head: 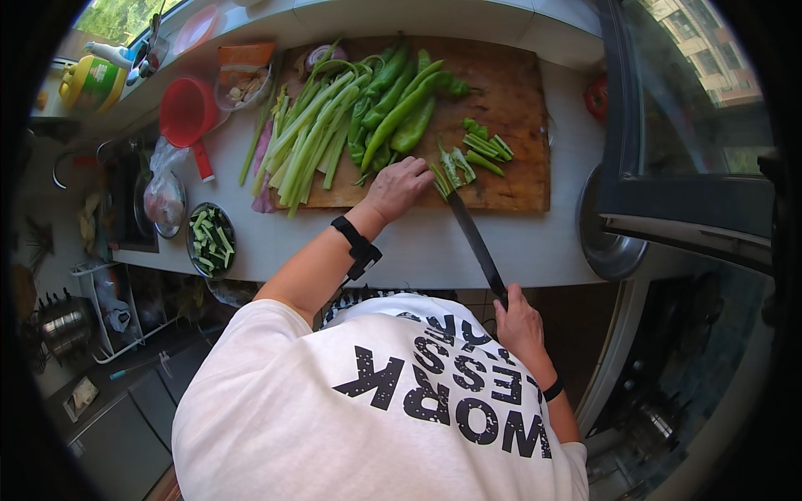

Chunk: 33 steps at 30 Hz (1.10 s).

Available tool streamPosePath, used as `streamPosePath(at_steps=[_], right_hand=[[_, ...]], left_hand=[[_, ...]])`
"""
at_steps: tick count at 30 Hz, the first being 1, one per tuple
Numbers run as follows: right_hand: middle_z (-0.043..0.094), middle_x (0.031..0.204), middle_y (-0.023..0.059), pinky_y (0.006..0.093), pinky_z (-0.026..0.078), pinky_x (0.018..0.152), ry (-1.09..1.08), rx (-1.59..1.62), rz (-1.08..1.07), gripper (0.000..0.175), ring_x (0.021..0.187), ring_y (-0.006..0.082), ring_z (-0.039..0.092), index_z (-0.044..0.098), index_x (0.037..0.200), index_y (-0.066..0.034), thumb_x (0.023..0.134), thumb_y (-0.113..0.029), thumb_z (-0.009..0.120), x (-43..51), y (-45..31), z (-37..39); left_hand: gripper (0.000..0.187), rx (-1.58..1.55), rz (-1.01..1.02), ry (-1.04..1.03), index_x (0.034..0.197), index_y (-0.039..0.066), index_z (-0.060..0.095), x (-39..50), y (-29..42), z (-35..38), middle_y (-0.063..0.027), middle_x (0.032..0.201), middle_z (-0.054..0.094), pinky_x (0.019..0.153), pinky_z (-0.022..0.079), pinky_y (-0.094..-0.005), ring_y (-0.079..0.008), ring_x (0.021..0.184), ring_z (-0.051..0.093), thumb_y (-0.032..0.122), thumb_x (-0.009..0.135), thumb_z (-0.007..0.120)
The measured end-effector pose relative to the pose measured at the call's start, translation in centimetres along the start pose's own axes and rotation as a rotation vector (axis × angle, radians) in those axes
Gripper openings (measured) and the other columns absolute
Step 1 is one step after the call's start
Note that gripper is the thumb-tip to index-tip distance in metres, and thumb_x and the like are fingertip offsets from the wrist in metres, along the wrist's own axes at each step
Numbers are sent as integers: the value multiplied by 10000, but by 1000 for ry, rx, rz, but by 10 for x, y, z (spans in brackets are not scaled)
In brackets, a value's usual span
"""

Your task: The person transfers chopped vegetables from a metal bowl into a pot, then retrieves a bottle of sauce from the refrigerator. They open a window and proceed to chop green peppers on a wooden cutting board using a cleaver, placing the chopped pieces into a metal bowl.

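My right hand [521, 320] grips the handle of a long dark-bladed kitchen knife [474, 237]. The blade's far end meets thin green pepper strips [441, 181] near the front edge of a wooden cutting board [501, 197]. Bent fingers of my left hand [401, 183] press those strips down, just left of the blade. Beyond the tip lie a split pepper piece [455, 166] with pale flesh showing and a small group of cut pieces [485, 147]. Whole long green peppers [401, 109] are heaped behind my left hand, beside a bundle of celery stalks [319, 131].
A red onion [326, 57] sits at the board's back left. Left stand a red strainer [188, 111], a garlic container [245, 87] and a bowl of cut cucumber [212, 241]. On the right are a metal basin [608, 232], a tomato [596, 98] and an open window frame [683, 197].
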State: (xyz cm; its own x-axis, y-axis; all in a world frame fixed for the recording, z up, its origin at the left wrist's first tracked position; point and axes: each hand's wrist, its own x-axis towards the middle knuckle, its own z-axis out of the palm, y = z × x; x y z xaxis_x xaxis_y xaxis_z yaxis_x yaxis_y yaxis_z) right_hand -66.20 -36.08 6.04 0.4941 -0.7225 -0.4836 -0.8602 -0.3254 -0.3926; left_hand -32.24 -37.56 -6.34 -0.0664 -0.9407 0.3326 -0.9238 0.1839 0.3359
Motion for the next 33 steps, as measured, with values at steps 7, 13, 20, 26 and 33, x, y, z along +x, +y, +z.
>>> streamPosePath(at_steps=[7, 13, 20, 26, 33], right_hand=[[642, 744, 158, 426, 507, 564, 169, 587, 33, 271, 651, 343, 659, 499, 1199, -18, 1039, -219, 584, 3, 33, 18], [497, 679, 12, 252, 424, 406, 232, 1331, 198, 271, 444, 94, 471, 481, 1201, -63, 1047, -246, 608, 58, 47, 31], [493, 688, 6, 256, 434, 410, 210, 1433, 201, 257, 451, 97, 477, 479, 1174, -97, 1027, -231, 642, 97, 63, 46], [498, 682, 4, 266, 437, 414, 87, 1501, 154, 255, 449, 103, 482, 483, 1177, -113, 1017, -213, 654, 121, 52, 58], [500, 681, -2, 266, 438, 415, 8, 1482, 125, 243, 451, 98, 481, 477, 1176, -150, 1022, -210, 654, 127, 15, 70]], left_hand=[[123, -43, -52, 71, 954, 100, 642, 42, 1, 12, -50, 956, 604, 760, 543, -378, -263, 937, 626, 89, 847, 700], [349, -222, -244, 197, 1195, 85, 639, 72, 16, 38, -143, 1310, 576, 1014, 491, -439, -366, 1221, 558, 181, 876, 745], [587, -237, -248, 249, 1394, 52, 565, 92, 31, 76, -197, 1497, 481, 1159, 387, -493, -424, 1377, 452, 294, 891, 747], [562, -340, -270, 235, 1323, 84, 634, 108, 43, 86, -199, 1436, 527, 1158, 373, -511, -427, 1335, 479, 336, 839, 767], [502, -400, -340, 368, 1201, 111, 717, 110, 62, 90, -178, 1411, 555, 1122, 420, -496, -404, 1321, 496, 336, 768, 838]])
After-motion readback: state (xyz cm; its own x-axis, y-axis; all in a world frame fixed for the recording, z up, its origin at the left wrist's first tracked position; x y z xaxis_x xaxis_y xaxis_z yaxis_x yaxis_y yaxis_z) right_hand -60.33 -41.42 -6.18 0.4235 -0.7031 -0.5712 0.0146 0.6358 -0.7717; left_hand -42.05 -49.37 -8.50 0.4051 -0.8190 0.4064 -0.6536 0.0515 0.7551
